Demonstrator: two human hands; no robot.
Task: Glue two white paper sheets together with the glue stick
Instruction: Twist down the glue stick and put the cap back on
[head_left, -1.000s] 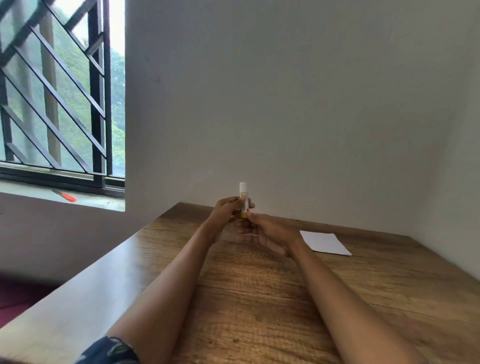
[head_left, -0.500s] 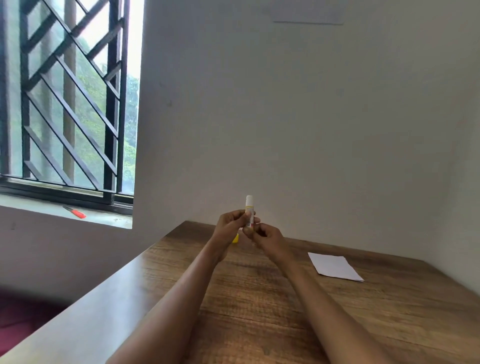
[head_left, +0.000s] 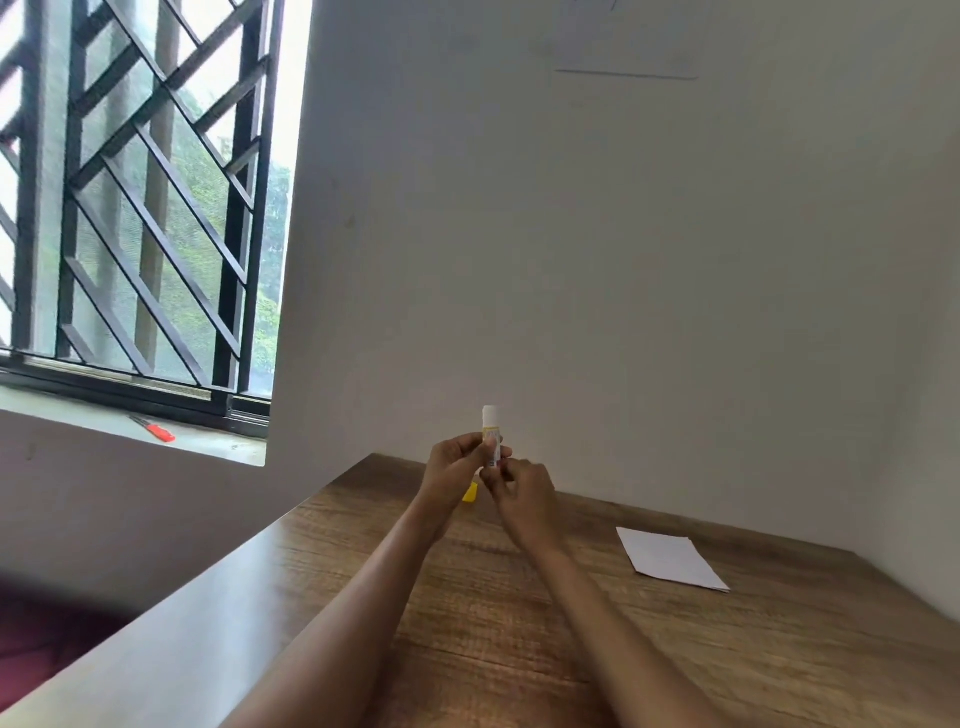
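I hold a glue stick (head_left: 491, 427) upright above the far part of the wooden table (head_left: 519, 623), its white tip exposed at the top. My left hand (head_left: 453, 470) grips its body from the left. My right hand (head_left: 522, 493) pinches its lower end from the right. A small yellow cap (head_left: 469, 492) lies on the table just behind and below my left hand. White paper sheets (head_left: 670, 558) lie stacked flat on the table to the right, apart from both hands.
The table stands in a corner, with a wall (head_left: 623, 260) behind it and another on the right. A barred window (head_left: 135, 208) is at the left, and an orange-handled tool (head_left: 156, 429) lies on its sill.
The view has tilted up a little, so hands and papers sit lower in frame. The yellow cap now shows on the table behind my left hand. Both hands keep hold of the glue stick.
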